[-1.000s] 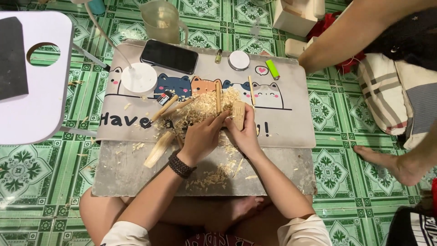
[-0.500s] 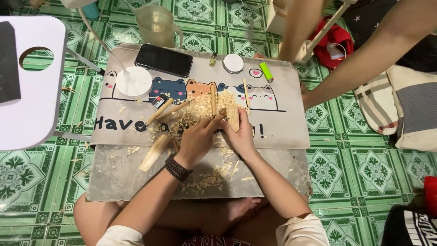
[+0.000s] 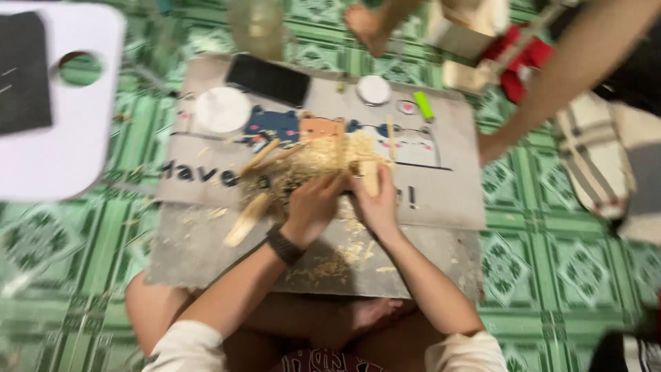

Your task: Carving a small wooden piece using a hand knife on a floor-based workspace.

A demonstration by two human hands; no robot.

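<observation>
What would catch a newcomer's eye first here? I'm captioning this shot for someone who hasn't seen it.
Both hands, left hand and right hand, meet over a pile of pale wood shavings in the middle of a grey mat printed with cartoon cats. Wooden sticks lie at the pile's left edge. A dark phone lies at the mat's far edge, on a green patterned floor.

Green patterned tile floor carries a grey mat printed with cartoon cats. On the mat: black phone, white round lid, smaller white disc, green marker, wood sticks, heap of pale shavings. White stool just beside the mat's left edge.
</observation>
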